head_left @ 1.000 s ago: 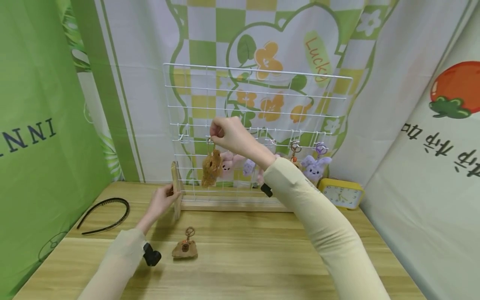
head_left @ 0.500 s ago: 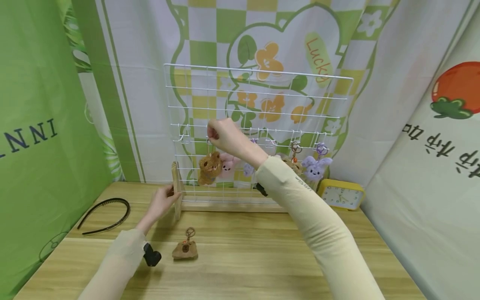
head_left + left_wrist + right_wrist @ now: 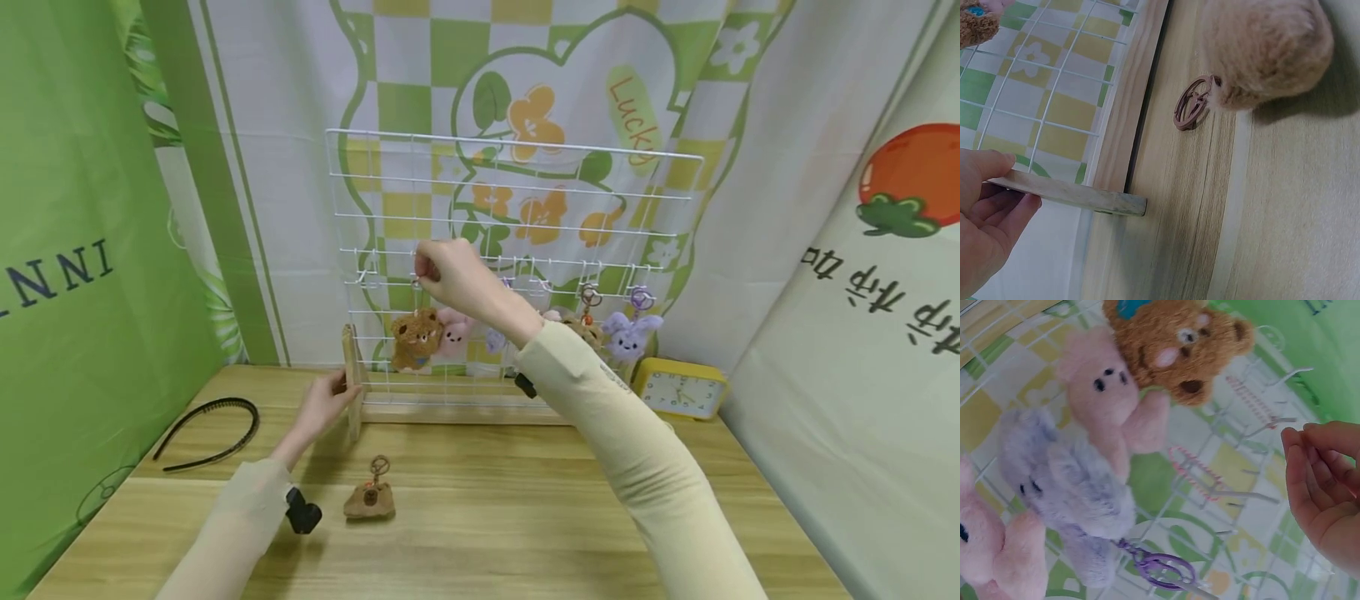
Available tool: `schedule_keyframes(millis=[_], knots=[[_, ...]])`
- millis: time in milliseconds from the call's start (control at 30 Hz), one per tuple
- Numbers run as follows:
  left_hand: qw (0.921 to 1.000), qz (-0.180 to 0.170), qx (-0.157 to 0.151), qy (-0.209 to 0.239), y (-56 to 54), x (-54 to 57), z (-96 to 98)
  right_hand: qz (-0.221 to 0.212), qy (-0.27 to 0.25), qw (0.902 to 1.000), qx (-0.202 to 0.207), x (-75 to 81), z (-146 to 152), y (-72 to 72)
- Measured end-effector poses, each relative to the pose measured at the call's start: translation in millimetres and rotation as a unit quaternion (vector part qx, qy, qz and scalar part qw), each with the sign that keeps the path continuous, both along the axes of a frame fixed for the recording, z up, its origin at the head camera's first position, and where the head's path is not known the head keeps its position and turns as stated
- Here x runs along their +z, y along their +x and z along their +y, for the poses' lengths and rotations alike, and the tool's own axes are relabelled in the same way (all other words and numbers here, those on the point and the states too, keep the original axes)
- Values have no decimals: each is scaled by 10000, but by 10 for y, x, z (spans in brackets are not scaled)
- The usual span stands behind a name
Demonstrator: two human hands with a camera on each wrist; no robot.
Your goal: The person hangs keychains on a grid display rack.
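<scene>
In the head view, my right hand [image 3: 465, 275] is raised at the wire grid rack [image 3: 517, 146], beside a brown plush bear keychain [image 3: 416, 340]. In the right wrist view, the bear's beaded chain [image 3: 1254, 403] loops over a white hook. My fingertips are drawn together just past the hook's tip, with nothing visible between them. My left hand [image 3: 988, 212] grips the rack's wooden end foot [image 3: 1091, 198], thumb on one side and fingers on the other. A brown plush keychain [image 3: 370, 500] with a ring lies on the table in front of the rack.
Pink and lilac plush keychains [image 3: 1063, 469] hang beside the bear, and a lilac bunny [image 3: 632, 335] hangs at the right end. A yellow clock [image 3: 682, 389] stands right of the rack. Left on the wooden table [image 3: 525, 517] lies a black headband [image 3: 206, 433].
The bear has swung left and turned its face forward, and now hangs at the hook. My right hand shifted slightly left, then stayed there. My left hand has kept its grip.
</scene>
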State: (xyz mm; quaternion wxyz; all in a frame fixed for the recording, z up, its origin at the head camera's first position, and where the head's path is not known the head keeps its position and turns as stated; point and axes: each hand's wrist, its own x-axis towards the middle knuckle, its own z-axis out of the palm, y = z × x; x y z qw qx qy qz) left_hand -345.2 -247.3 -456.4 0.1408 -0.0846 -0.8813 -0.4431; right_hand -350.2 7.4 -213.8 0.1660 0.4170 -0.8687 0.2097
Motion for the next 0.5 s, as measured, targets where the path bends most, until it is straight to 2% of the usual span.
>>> schedule_keyframes(millis=[133,233,367,500], knots=[[10000,27,-9,-30,2,19,2,99,-176,9994,277,-67,61,158],[10000,-37,-5,-72,-3,30,2,66,-212,9982,559,-226,93,260],[9999,-116,11,-76,2,32,1,-107,-35,9969,781,-605,82,332],[9999,-89,30,-112,18,23,9,-565,192,9927,1052,-1108,17,341]])
